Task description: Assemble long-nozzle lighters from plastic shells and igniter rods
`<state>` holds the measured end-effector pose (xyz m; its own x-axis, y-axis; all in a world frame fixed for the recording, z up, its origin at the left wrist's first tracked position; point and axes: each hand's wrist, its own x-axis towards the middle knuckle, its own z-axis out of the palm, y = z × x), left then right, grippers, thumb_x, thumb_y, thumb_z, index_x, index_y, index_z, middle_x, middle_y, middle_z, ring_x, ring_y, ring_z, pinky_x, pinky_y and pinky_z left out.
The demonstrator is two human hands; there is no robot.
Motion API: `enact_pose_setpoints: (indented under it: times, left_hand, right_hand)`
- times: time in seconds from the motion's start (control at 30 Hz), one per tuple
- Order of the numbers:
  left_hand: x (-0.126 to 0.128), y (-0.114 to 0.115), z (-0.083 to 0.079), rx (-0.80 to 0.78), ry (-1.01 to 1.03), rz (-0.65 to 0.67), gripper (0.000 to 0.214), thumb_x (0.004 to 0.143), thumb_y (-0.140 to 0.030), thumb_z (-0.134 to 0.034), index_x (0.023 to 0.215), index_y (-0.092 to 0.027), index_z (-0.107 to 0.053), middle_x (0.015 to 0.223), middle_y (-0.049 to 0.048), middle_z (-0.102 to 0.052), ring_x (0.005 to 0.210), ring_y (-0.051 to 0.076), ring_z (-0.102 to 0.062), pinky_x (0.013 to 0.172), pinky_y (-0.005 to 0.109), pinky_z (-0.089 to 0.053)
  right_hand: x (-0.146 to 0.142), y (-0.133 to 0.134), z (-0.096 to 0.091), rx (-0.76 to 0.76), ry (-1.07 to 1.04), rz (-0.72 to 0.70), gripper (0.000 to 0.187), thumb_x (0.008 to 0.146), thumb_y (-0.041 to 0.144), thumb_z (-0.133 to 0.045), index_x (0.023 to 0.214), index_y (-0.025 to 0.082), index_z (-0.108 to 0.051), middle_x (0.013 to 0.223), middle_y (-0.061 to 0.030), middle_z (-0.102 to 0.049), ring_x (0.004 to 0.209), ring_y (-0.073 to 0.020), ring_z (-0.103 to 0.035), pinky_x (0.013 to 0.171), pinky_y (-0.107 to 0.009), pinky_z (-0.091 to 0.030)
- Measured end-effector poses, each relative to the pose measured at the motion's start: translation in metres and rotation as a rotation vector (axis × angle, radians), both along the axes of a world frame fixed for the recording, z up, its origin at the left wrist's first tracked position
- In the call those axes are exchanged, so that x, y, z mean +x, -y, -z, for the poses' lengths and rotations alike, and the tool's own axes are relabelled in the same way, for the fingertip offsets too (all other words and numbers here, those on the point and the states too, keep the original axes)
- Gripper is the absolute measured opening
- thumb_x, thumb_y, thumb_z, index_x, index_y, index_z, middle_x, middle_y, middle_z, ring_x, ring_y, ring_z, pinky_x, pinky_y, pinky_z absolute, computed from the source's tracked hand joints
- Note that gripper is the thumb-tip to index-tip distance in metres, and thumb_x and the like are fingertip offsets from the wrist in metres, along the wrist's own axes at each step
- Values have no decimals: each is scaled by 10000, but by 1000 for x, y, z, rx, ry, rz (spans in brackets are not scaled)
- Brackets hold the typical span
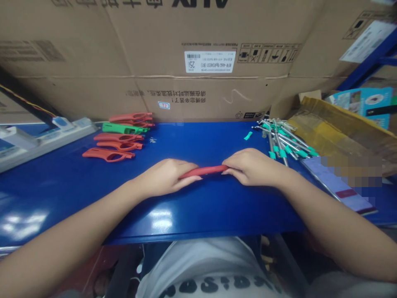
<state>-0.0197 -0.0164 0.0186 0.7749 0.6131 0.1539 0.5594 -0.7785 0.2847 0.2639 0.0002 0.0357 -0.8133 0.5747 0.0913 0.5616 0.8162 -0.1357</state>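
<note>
Both of my hands grip one red plastic handle (204,171) that lies just above the blue table (198,207). My left hand (166,177) is closed round its left end, fingers curled over it. My right hand (249,165) is closed round its right end. Only the middle stretch of the handle shows between the hands. To the far left lie several more red handles (108,155) and one green handle (124,128), spread flat in a loose row.
A pile of metal rods with teal caps (285,142) lies at the right, a loose teal cap (247,135) beside it. Large cardboard boxes (198,62) wall off the back. A white strip (43,138) sits at the left, and a booklet (338,186) at the right edge.
</note>
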Motion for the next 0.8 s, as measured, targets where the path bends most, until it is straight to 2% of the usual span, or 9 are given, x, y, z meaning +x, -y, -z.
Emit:
enact_pose_setpoints:
  times: [0.17, 0.3, 0.4, 0.47, 0.57, 0.67, 0.8]
  left_hand:
    - [5, 3, 4, 7, -43, -85, 386, 1061, -463, -420, 1269, -194, -604, 1117, 79, -705, 947, 211, -697, 796, 295, -513]
    - [5, 3, 4, 60, -120, -104, 398, 1076, -455, -362, 1250, -198, -611, 1086, 70, -693, 877, 204, -694, 737, 297, -514]
    - [0, -1, 1, 92, -170, -125, 391, 1074, -455, -365, 1216, -202, -628, 1042, 62, -693, 834, 201, -691, 702, 293, -503]
    - [-3, -4, -1, 108, -181, -158, 383, 1070, -454, -380, 1204, -198, -631, 1033, 64, -696, 835, 204, -694, 695, 291, -500]
    - [-8, -9, -3, 117, -155, -206, 371, 1063, -457, -401, 1188, -191, -627, 1051, 73, -702, 871, 214, -703, 707, 289, -506]
    - [-10, -11, -3, 120, -122, -224, 382, 1059, -475, -404, 1191, -192, -622, 1066, 80, -706, 890, 221, -711, 719, 293, -513]
    - [-9, -8, 0, 137, -120, -226, 391, 1059, -479, -402, 1223, -195, -614, 1110, 82, -705, 920, 235, -715, 730, 307, -521]
  right_hand:
    - [-8, 2, 8, 86, -1, 35, 255, 1012, 306, -530, 861, 177, -691, 803, -58, -731, 710, -196, -638, 645, -305, -341]
    - [-8, -3, 9, 41, -22, 21, 251, 1000, 402, -577, 999, 183, -701, 942, -67, -746, 845, -219, -667, 727, -314, -406]
    - [6, -14, 5, 79, -16, 50, 355, 928, 468, -677, 1144, 187, -678, 1095, -93, -733, 1003, -266, -653, 829, -358, -429]
    - [19, -23, 3, 112, 15, 107, 362, 902, 443, -709, 1158, 191, -669, 1130, -98, -724, 1036, -285, -639, 855, -381, -423]
    - [34, -33, 2, 153, 45, 169, 282, 897, 391, -703, 1093, 190, -683, 1079, -101, -727, 991, -284, -634, 830, -384, -414]
    - [38, -37, 1, 169, 48, 152, 142, 949, 299, -615, 966, 191, -706, 958, -90, -734, 897, -253, -629, 794, -368, -398]
    - [27, -32, 3, 141, -15, 69, 196, 1001, 264, -543, 986, 184, -721, 924, -89, -739, 877, -237, -623, 799, -362, -394]
